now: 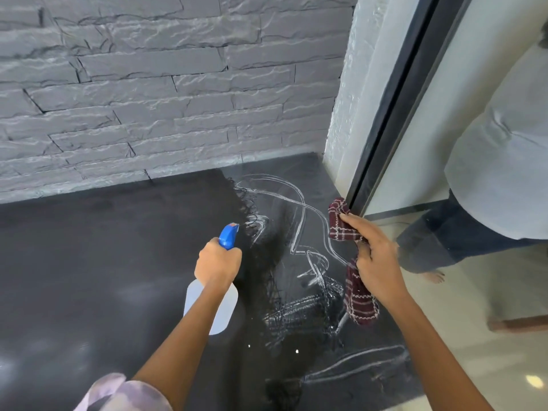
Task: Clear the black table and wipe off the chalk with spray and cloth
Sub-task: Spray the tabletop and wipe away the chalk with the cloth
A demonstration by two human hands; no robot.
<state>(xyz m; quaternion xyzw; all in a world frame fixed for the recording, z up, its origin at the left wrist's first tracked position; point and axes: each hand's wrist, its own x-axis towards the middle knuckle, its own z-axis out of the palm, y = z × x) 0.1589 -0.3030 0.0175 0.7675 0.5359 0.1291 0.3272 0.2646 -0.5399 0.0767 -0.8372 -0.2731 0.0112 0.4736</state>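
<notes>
The black table (98, 262) fills the lower left and middle of the head view. White chalk scribbles (305, 310) cover its right part, partly wet and smeared. My left hand (218, 262) grips a clear spray bottle (229, 310) with a blue trigger head (229, 235), nozzle aimed toward the chalk. My right hand (376, 256) holds a maroon checked cloth (360, 304) just above the table's right side, the cloth hanging down on both sides of my fingers.
A grey stone-brick wall (148, 93) runs along the table's far edge. At the right stand a white pillar (353, 114) and a black-framed glass panel (394, 114). Another person (498, 161) in a light shirt and dark trousers stands on the pale floor (462, 336).
</notes>
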